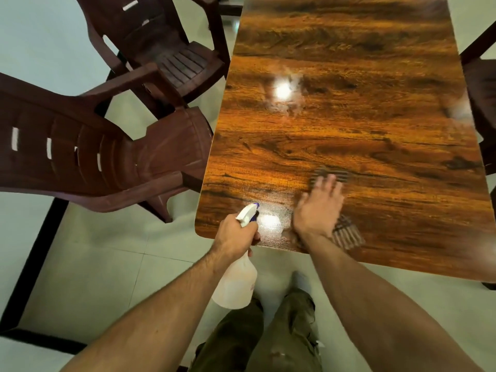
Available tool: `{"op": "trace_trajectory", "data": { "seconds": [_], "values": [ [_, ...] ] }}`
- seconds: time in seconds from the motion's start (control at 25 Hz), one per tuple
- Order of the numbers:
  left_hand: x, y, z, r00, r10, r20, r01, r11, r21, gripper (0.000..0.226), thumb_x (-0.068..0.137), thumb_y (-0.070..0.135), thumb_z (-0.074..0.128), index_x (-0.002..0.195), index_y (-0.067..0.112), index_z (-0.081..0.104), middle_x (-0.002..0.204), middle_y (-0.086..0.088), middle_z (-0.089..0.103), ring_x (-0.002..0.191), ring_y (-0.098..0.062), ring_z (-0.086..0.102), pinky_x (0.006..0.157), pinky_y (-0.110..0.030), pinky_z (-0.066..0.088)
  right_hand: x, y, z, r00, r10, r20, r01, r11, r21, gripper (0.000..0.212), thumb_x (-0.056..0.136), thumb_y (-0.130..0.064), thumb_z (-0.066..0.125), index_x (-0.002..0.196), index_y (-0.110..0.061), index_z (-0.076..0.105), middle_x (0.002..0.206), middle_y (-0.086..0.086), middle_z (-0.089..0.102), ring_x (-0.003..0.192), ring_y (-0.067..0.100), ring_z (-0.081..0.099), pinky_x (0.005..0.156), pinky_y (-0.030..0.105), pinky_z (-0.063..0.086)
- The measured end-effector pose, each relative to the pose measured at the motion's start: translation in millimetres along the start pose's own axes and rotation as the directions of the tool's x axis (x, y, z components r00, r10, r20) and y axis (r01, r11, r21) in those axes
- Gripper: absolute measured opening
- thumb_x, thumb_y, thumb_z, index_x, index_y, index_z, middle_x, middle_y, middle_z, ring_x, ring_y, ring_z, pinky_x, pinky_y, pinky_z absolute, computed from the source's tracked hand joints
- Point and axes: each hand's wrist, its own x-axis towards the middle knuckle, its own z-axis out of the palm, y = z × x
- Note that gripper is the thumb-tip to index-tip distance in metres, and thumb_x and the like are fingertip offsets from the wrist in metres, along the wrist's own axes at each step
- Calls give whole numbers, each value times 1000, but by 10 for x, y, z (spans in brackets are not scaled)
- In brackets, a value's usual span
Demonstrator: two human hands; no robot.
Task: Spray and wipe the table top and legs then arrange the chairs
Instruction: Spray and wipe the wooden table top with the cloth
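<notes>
The left hand (236, 233) gripped the bottle (236, 285) by its neck at the table's (349, 130) near edge, nozzle over the top. Just beside it, the right hand (318, 208), blurred, pressed flat fingers on the cloth (347, 233) lying on the table's near end. The near chair (80, 157) and far chair (161, 49) stood along the left edge.

Ahead of my right grip (318, 208), flat on the cloth (346, 232), the bench (349, 130) runs as open wood to its far end, with room to sweep either way. On my left two chairs crowd the long edge: the nearer chair (107, 157) sits angled, its seat just beside the edge, and the farther chair (166, 49) stands close behind it, leaving narrow wedges of floor between. A third chair (480, 84) blocks the right edge. My left grip (236, 234), holding the spray bottle (236, 283), hangs off the near corner over open floor.
</notes>
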Motion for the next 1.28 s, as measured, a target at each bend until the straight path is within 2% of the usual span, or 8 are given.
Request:
{"op": "trace_trajectory", "data": {
  "seconds": [0.12, 0.24, 0.32, 0.44, 0.52, 0.68, 0.92, 1.28],
  "values": [
    [54, -44, -270, 1000, 24, -9, -24, 1000, 16, 18, 95, 10, 60, 109, 7, 72, 82, -12, 75, 59, -26, 70, 47, -38, 59, -592, -540, 267, 723, -638, 265, 654, 756, 32, 60, 103, -38, 20, 160, -19, 14, 168, 3, 5, 154, 23, -8, 126, 46, 4],
    [80, -181, -474, 1000, 17, 7, -17, 1000, 16, 15, 95, 9, 60, 105, 15, 69, 81, -12, 76, 63, -29, 71, 51, -40, 59, -516, -286, 175, 420, -844, 334, 872, 477, 107, 56, 105, -43, 26, 159, -25, 21, 166, -5, 8, 154, 16, -6, 125, 39, -8],
    [109, -285, -582, 1000, -10, 7, 11, 1000, -22, 10, 94, 11, 60, 97, 13, 70, 81, -13, 77, 60, -33, 68, 57, -48, 60, -301, 29, 98, 498, -808, 315, 842, 538, 47, 57, 105, -44, 28, 158, -27, 21, 166, -6, 9, 155, 18, -2, 124, 42, -8],
    [112, -394, -812, 999, -13, -37, 11, 998, -64, 10, 91, 18, 62, 88, 12, 69, 82, -14, 77, 52, -30, 65, 61, -46, 60, -77, -64, 68, 970, -237, 45, 237, 972, 14, 57, 104, -40, 27, 157, -18, 28, 167, 4, 16, 154, 27, 8, 125, 49, 6],
    [112, -453, -968, 996, -20, -83, 12, 995, -94, 15, 94, 15, 60, 93, 5, 71, 81, -11, 78, 43, -25, 62, 58, -39, 57, -127, -636, 142, 1000, -27, 5, 27, 999, 35, 60, 104, -40, 27, 157, -13, 26, 167, 9, 13, 154, 31, 8, 124, 51, 10],
    [9, -624, -1270, 984, 10, -179, -34, 991, -132, 14, 89, 9, 58, 85, 8, 72, 78, -13, 76, 43, -26, 61, 55, -46, 59, -573, -1594, 583, 702, -683, 202, 681, 727, 91, 66, 100, -50, 22, 157, -18, 26, 167, 3, 12, 155, 25, 2, 125, 43, 3],
    [-186, -823, -1187, 981, -12, -196, -32, 975, -219, 18, 90, 3, 59, 85, 13, 73, 75, -12, 75, 54, -34, 66, 55, -50, 59, -828, -1221, 684, 92, -943, 321, 982, 140, 129, 63, 80, -7, 65, 141, -18, 56, 151, 0, 50, 150, 25, 28, 122, 48, 25],
    [-452, -988, -299, 995, -59, -80, 52, 995, -86, 12, 92, 12, 59, 85, 14, 68, 95, -13, 75, 46, -23, 63, 63, -42, 61, -620, 733, 4, 141, -916, 376, 990, 132, -50, 81, 71, -4, 71, 146, -28, 50, 157, -7, 38, 151, 23, 20, 125, 39, -4]
  ]
}}
